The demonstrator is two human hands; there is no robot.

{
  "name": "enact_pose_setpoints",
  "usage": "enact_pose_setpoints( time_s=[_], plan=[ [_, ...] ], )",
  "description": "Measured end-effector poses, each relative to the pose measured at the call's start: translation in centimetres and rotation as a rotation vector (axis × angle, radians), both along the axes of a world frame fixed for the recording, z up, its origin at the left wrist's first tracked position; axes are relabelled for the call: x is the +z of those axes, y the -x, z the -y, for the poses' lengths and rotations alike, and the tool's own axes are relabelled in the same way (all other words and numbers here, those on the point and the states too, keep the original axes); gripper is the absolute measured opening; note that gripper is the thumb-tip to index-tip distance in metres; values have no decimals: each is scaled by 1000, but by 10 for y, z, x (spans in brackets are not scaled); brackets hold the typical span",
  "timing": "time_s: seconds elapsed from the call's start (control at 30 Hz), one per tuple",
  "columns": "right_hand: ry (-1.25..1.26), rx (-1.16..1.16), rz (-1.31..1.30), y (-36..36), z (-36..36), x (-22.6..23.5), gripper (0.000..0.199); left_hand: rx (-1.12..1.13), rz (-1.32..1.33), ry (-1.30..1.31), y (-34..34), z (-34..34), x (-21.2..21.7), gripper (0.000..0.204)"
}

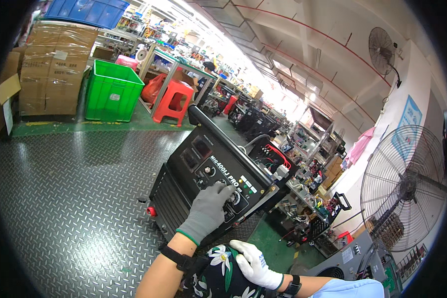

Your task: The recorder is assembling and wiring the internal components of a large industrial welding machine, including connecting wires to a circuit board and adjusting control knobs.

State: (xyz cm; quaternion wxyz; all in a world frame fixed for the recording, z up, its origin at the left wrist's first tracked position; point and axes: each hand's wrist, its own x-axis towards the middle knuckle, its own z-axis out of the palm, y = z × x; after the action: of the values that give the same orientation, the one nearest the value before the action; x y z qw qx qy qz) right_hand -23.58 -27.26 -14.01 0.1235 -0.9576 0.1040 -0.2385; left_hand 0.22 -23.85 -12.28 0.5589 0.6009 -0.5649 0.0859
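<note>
A black welding machine (184, 171) with a dark front panel stands tilted in view before me. My left hand (207, 211), in a grey glove with a green cuff, reaches up to its panel, fingers closed at a round control knob (236, 198) on the lower right; the fingers partly hide it. A second knob (209, 171) sits higher up, left of the hand. Below, my right hand (256, 264), in a white glove, rests with extended fingers on my knee in dark floral cloth (223, 273). It holds nothing.
The machine's side shows exposed red wires (278, 155). A red plug-like fitting (151, 211) projects at its lower front. Beyond stand a green crate (113, 92), a red stool (175, 102) and wrapped cartons (57, 69). At right are a large fan (407, 186) and a grey machine casing (352, 258).
</note>
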Motion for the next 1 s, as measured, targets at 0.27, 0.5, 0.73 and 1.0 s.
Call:
enact_pose_setpoints(
  time_s=[0.27, 0.5, 0.73, 1.0],
  plan=[
    [-26, -13, -25, 2, 2, 1, 37, -27, -67, 58, 7, 2, 2, 35],
    [-40, 5, 7, 2, 5, -1, 38, -28, 35, 137, 1, 9, -3, 30],
    [-35, -9, -24, 4, 4, -3, 39, -35, 32, 126, 1, 6, -4, 29],
    [-805, -182, 392, -39, 33, 46, 59, 145, -87, 138, -20, -16, 6, 29]
  ],
)
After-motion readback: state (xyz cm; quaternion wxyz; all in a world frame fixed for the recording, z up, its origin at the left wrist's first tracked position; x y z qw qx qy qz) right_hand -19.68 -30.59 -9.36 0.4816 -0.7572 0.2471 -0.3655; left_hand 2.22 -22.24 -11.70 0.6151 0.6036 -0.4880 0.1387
